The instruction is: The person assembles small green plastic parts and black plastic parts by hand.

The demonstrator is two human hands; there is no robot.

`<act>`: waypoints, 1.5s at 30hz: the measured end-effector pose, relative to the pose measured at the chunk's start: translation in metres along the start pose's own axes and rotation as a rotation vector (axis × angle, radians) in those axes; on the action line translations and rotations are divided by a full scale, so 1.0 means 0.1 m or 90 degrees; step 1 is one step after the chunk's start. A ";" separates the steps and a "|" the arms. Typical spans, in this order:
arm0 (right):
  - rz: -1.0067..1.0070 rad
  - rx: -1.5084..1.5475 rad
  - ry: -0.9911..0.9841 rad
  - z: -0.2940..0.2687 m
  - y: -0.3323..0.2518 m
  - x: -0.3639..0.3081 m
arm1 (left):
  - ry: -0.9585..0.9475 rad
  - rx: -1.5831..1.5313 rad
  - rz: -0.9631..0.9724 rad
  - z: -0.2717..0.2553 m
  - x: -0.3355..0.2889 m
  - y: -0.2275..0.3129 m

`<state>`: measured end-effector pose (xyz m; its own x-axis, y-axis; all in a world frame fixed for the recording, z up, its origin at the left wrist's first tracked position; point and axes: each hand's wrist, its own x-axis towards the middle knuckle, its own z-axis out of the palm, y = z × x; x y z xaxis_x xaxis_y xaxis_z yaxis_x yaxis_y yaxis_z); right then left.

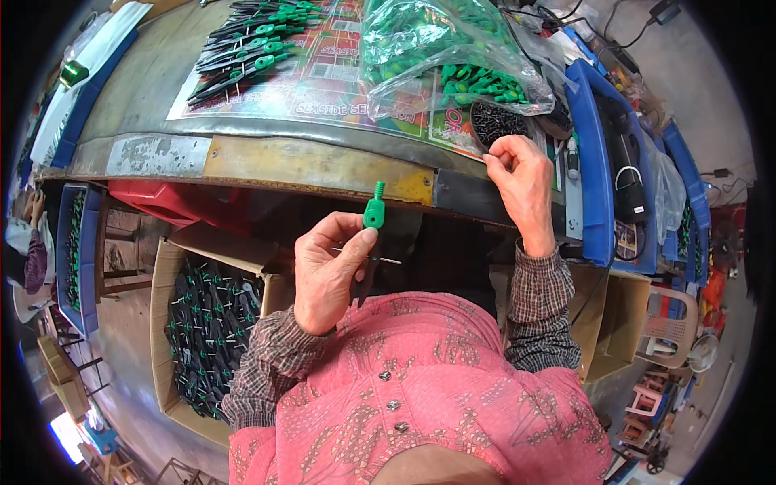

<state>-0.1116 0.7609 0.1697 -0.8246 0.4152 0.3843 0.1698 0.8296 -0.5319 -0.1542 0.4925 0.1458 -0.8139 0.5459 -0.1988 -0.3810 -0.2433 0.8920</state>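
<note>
green piece (374, 212) near the clock's centre, ribbed stem toward twelve, clear of the desk (319, 166) edge. left hand (323, 271), just toward nine, grasps it between thumb and fingers; a black tapered part (365, 281) hangs toward six, the join hidden by the fingers. held upright with the green end exposed, likely to keep it in sight and reachable. dish of small dark pieces (497, 123) sits between one and two, probably for short reaches; clear bag of green parts (436, 32) just past twelve, seemingly as stock. green-and-black pieces lie in rows (259, 48) at eleven, apparently to keep them orderly. right hand (521, 186) at two, wrist raised, fingers curled, thumb and forefinger tips drawn close beside the dish; cannot tell whether anything is pinched there. left forearm slants up from seven, right from four.
</note>
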 end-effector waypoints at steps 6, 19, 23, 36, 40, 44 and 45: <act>0.023 0.360 -0.151 0.12 -0.53 -0.47 | -0.018 -0.027 -0.020 0.02 -0.04 -0.16; -0.101 0.474 -0.140 0.41 -0.73 -0.71 | 0.002 0.068 0.047 0.05 -0.11 -0.22; -0.110 0.451 -0.125 0.44 -0.72 -0.72 | 0.020 0.055 0.028 0.04 -0.12 -0.21; -0.154 0.404 -0.075 0.53 -0.75 -0.75 | 0.111 0.335 0.255 0.06 -0.10 -0.31; -0.099 0.444 -0.079 0.59 -0.75 -0.80 | 0.111 0.357 0.286 0.08 -0.11 -0.27; -0.031 0.526 -0.112 0.64 -0.73 -0.81 | 0.101 0.338 0.253 0.05 -0.11 -0.28; -0.031 0.525 -0.111 0.65 -0.74 -0.81 | 0.100 0.344 0.255 0.06 -0.11 -0.26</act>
<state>-0.0925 0.6419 0.1294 -0.9038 0.2659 0.3354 -0.2610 0.2787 -0.9242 -0.1323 0.4978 0.1275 -0.9157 0.3646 0.1689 0.2020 0.0543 0.9779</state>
